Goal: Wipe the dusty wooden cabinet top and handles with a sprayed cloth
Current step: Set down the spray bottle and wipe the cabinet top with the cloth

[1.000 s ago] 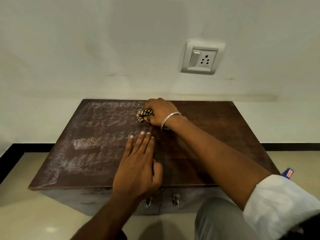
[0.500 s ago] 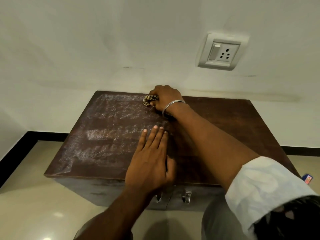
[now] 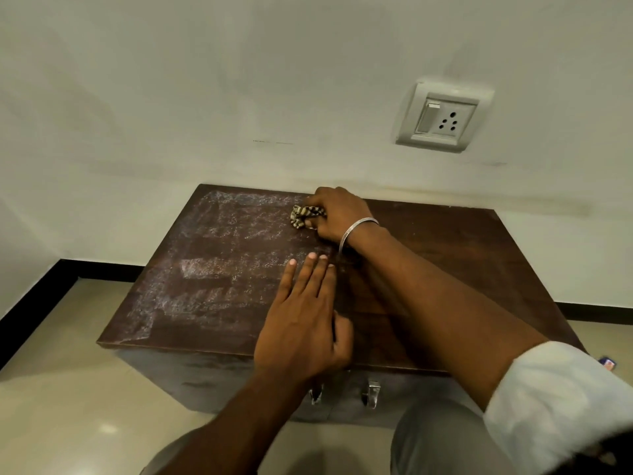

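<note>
Nearest the camera, a grey trouser knee [image 3: 438,440] and a rolled white sleeve [image 3: 555,399] fill the lower right corner, over a glossy beige floor [image 3: 68,406]. Just beyond, on the dull grey front of the cabinet [image 3: 205,382], two small metal handles [image 3: 371,394] hang side by side, and the left one is partly hidden by a wrist. The left hand [image 3: 305,323] lies flat, palm down, on the front part of the top [image 3: 212,269]. Its fingers are straight and close together, its thumb is tucked alongside, and it holds nothing.

This top is a dark brown rectangular wooden slab. Its left half carries a pale, chalky film of dust, broken by darker streaks and blocky patches, while the right half looks dark and bare.

Farther back, near the rear edge and about mid-width, the right hand [image 3: 337,214] curls its fingers round a bunched cloth [image 3: 303,214], striped black and tan. It presses the cloth on the wood at the border of the dusty area. A thin silver bangle [image 3: 356,229] circles that wrist.

Behind the cabinet a black skirting [image 3: 102,269] runs along the foot of a smooth off-white wall [image 3: 205,80]. A white rectangular socket plate [image 3: 442,114] with one switch sits up on the right. At the right edge a small blue and red thing [image 3: 609,363] peeks out on the floor, too little of it showing to identify.
</note>
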